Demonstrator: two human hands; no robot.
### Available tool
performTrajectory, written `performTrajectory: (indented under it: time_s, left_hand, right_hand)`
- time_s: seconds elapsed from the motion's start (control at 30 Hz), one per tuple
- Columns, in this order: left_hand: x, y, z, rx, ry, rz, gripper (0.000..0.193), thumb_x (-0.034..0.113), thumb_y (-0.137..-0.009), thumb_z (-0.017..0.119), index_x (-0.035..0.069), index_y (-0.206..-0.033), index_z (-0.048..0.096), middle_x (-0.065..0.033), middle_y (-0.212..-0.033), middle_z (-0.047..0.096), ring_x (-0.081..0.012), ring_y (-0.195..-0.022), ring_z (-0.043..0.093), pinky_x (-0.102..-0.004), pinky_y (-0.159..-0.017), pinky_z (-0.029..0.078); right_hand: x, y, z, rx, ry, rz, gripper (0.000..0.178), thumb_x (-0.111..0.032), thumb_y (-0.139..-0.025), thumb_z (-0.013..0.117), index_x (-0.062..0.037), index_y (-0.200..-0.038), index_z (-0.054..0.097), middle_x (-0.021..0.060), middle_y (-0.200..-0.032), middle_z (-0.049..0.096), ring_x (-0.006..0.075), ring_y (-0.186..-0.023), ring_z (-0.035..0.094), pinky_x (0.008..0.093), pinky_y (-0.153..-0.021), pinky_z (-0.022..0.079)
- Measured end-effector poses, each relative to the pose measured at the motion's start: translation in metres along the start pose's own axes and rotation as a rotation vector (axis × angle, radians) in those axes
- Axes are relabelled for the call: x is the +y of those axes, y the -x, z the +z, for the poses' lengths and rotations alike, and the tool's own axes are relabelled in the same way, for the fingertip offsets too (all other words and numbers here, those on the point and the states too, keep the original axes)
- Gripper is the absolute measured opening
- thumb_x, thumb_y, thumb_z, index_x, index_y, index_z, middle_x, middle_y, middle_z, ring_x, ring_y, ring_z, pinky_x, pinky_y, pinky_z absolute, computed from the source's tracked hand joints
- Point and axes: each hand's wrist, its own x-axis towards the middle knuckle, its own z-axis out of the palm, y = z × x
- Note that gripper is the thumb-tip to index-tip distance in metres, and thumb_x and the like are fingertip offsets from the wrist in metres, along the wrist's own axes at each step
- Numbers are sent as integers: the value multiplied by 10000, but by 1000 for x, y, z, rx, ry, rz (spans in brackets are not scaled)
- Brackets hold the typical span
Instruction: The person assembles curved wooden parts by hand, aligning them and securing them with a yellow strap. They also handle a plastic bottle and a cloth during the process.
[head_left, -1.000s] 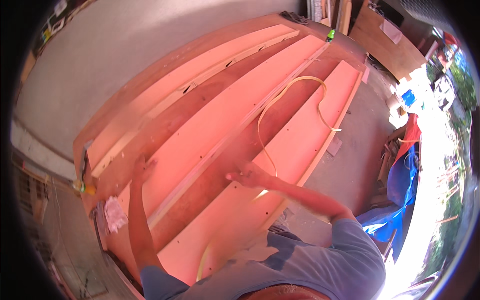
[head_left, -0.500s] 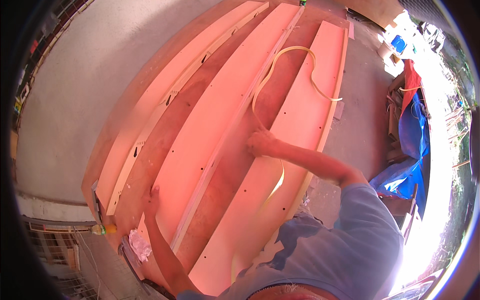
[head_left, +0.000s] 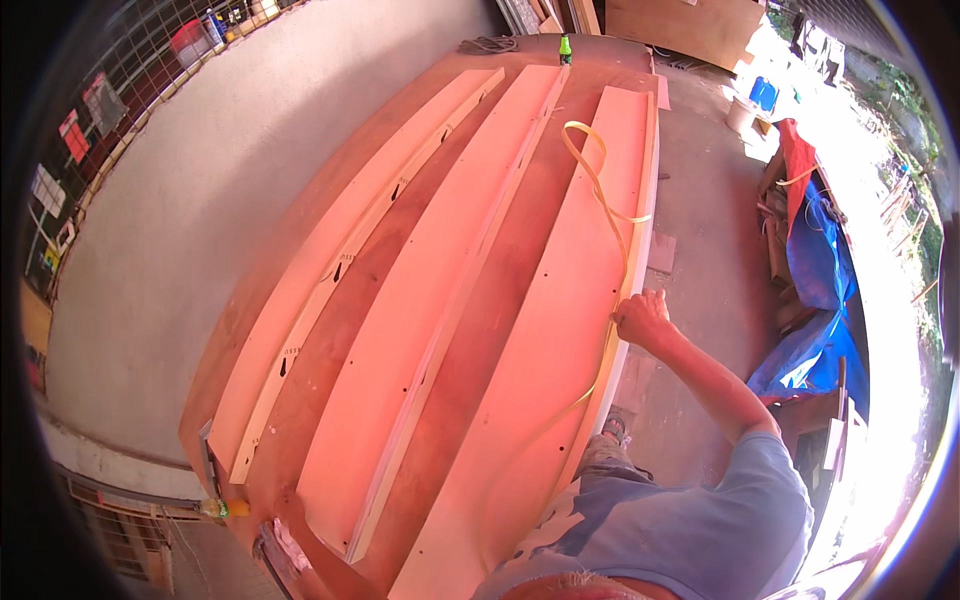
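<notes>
My right hand (head_left: 643, 316) is closed at the right-hand edge of the right long board (head_left: 545, 330), gripping a thin, flexible yellow strip (head_left: 600, 190). Beyond the hand, the strip curls in a loop over the board's far part. On the near side it runs along the edge, then bends across the board toward me. My left hand (head_left: 287, 508) is low by the near end of the middle board (head_left: 400, 330), close to a crumpled pale pink cloth or paper (head_left: 291, 546). Its fingers are blurred, so their pose is unclear.
A narrow left board (head_left: 300, 290) with dark slots along its edge lies on the same reddish-brown table (head_left: 500, 300). A green bottle (head_left: 565, 50) stands at the far end; another bottle (head_left: 215, 508) is at the near left. Blue and red tarp (head_left: 815, 250) hangs right.
My right hand has moved right, from the gap between the boards to the right board's outer edge, bringing the yellow strip along. My left hand has shifted slightly nearer. The view has tilted.
</notes>
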Motion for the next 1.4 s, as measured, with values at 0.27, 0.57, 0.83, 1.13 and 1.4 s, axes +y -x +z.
performTrajectory:
  time_s: [0.27,0.57,0.83,1.13,1.4]
  left_hand:
    - [-39,32,6,120,282,-118,554,452,-999,495,-45,-1033,739,-255,-991,731,-401,-915,704,-503,-792,520]
    - [-15,5,31,98,34,-212,589,501,-967,539,-53,-910,731,-251,-911,718,-395,-904,713,-500,-794,548]
    - [42,6,4,-170,224,271,550,517,-997,553,-1,-1003,739,-230,-1003,700,-375,-975,683,-469,-881,533]
    - [194,16,25,-202,0,225,651,597,-1020,441,61,-873,780,-190,-934,734,-374,-964,702,-506,-880,543]
    - [216,13,36,98,227,71,510,511,-978,567,34,-934,741,-209,-950,730,-387,-894,711,-501,-813,551]
  right_hand:
    - [-50,-45,-8,325,-17,-136,414,-228,-898,671,64,-1190,638,249,-1183,609,427,-1140,574,564,-972,455]
    - [-276,-80,65,31,-1546,-180,387,-342,-970,706,7,-807,663,29,-765,551,155,-706,495,355,-645,435]
    - [-344,-19,69,-430,-1555,50,595,-421,-870,822,-94,-1289,555,61,-1153,555,220,-1023,542,415,-822,522]
    - [-357,40,54,-1166,-1364,-17,472,-427,-944,745,-31,-1182,646,132,-1121,613,262,-960,628,443,-828,578]
    - [-405,-15,49,331,-658,-1284,430,-294,-1041,589,88,-1236,623,281,-1324,589,437,-1233,563,506,-1029,475]
